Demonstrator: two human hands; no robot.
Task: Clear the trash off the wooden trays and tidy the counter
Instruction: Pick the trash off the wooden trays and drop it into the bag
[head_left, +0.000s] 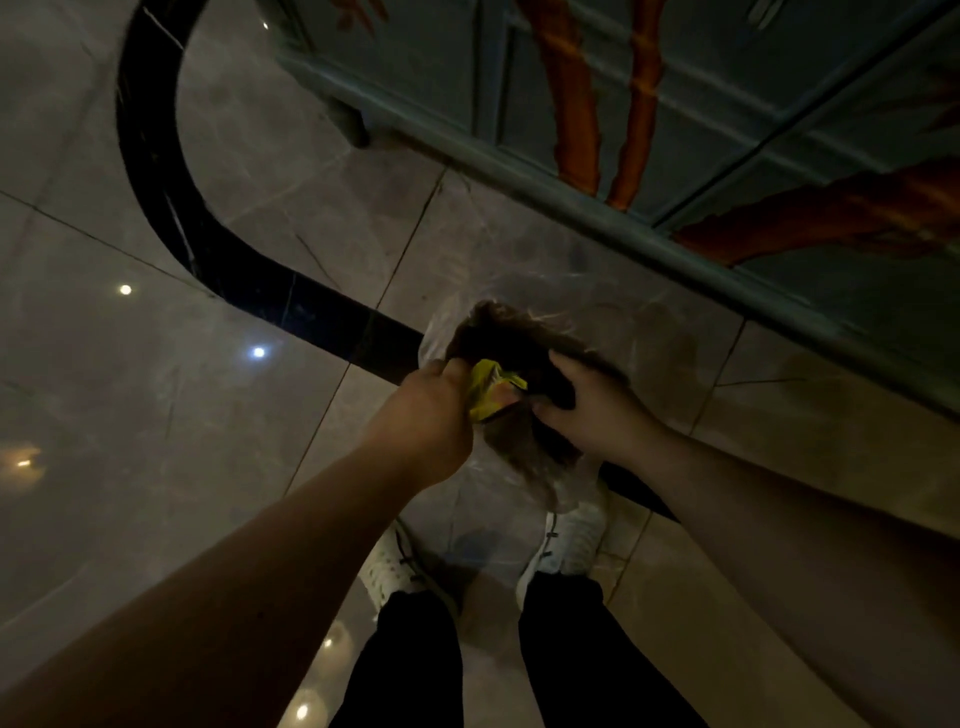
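I look straight down at a dim floor. A clear plastic bag (519, 519) hangs between my hands above my feet, with dark brownish trash (519, 338) bunched at its mouth. My left hand (426, 415) grips the bag's left rim and a crumpled yellow wrapper (491, 387) at the opening. On the bag's right rim, my right hand (587, 405) is closed over the plastic and the dark trash. No wooden trays or counter top are in view.
Glossy beige floor tiles (208, 415) carry a curved black inlay band (156, 182). A blue-grey cabinet front (727, 156) with painted orange stems runs along the upper right. My white shoes (571, 545) and dark trousers are below the bag.
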